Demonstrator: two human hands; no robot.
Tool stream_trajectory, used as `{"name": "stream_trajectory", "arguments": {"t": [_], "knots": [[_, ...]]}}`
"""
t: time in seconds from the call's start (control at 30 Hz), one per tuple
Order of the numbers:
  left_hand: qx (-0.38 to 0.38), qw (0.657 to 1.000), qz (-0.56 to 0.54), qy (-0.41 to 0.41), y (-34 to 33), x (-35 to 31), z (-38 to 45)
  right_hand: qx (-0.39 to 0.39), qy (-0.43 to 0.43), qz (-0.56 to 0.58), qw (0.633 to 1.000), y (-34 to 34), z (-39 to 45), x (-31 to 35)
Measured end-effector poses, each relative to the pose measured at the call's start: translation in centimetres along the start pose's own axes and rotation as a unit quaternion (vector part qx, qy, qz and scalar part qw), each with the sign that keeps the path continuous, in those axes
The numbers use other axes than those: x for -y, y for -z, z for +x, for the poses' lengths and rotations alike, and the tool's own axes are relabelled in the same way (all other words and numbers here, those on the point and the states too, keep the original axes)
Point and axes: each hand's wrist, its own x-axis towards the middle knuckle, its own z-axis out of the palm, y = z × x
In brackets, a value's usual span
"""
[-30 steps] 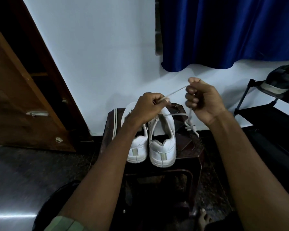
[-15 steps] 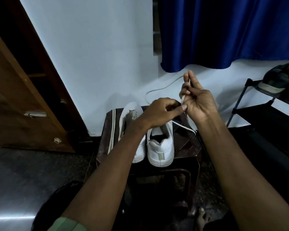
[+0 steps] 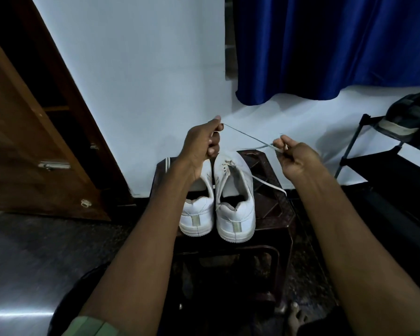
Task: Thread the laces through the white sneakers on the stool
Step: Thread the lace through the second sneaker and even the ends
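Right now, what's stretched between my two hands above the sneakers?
In the head view, a white lace runs taut from the left hand to the right hand, pinched at both ends. Behind it is only bare wall.

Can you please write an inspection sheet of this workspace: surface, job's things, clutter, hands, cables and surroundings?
Surface: dark brown stool, patterned top, standing on a dark floor.
Job's things: two white sneakers, left sneaker and right sneaker, side by side, heels toward the camera; a white lace stretched in the air between both hands; another lace length trails from the right sneaker across the stool top.
Clutter: a striped strap at the stool's far left edge.
Hands: left hand pinches one lace end; right hand pinches the other.
Cables: nothing seen.
Surroundings: white wall, blue curtain, wooden door, black shoe rack with a dark shoe.
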Motion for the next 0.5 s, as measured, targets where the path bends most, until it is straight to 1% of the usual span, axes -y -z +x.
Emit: {"name": "stream_trajectory", "arguments": {"t": [0.1, 0.17, 0.23, 0.27, 0.3, 0.33, 0.37, 0.4, 0.43, 0.47, 0.5], "knots": [[-0.047, 0.995, 0.081, -0.025, 0.8, 0.2, 0.0, -0.042, -0.002, -0.055, 0.998, 0.6, 0.8, -0.1], [-0.059, 0.984, 0.157, -0.065, 1.0, 0.5, 0.0, -0.08, -0.02, -0.141, 0.987, 0.7, 0.9, -0.2], [-0.053, 0.963, 0.235, -0.12, 0.9, 0.9, 0.1, -0.117, -0.028, -0.311, 0.943, 0.8, 0.5, -1.1], [-0.044, 0.948, 0.278, -0.15, 0.8, 1.2, 0.2, -0.126, 0.019, -0.389, 0.912, 0.6, -0.4, -1.5], [-0.037, 0.929, 0.321, -0.18, 0.5, 1.5, 0.3, -0.098, 0.091, -0.431, 0.892, 0.2, -1.1, -2.2], [-0.034, 0.91, 0.356, -0.209, 0.3, 1.8, 0.4, -0.036, 0.148, -0.43, 0.89, -0.5, -2.2, -2.7], [-0.036, 0.896, 0.376, -0.231, 0.1, 2.2, 0.6, 0.046, 0.173, -0.401, 0.898, -1.2, -2.9, -3.1], [-0.042, 0.888, 0.386, -0.246, -0.1, 2.4, 0.7, 0.128, 0.163, -0.39, 0.898, -2.0, -3.7, -3.3], [-0.05, 0.884, 0.389, -0.254, -0.4, 2.5, 0.8, 0.197, 0.15, -0.393, 0.886, -2.7, -4.4, -3.6], [-0.059, 0.883, 0.386, -0.26, -0.5, 2.5, 0.8, 0.244, 0.155, -0.417, 0.861, -3.0, -4.6, -4.0], [-0.062, 0.888, 0.375, -0.26, -0.4, 2.4, 0.8, 0.265, 0.167, -0.439, 0.842, -3.2, -4.7, -4.5]]}}
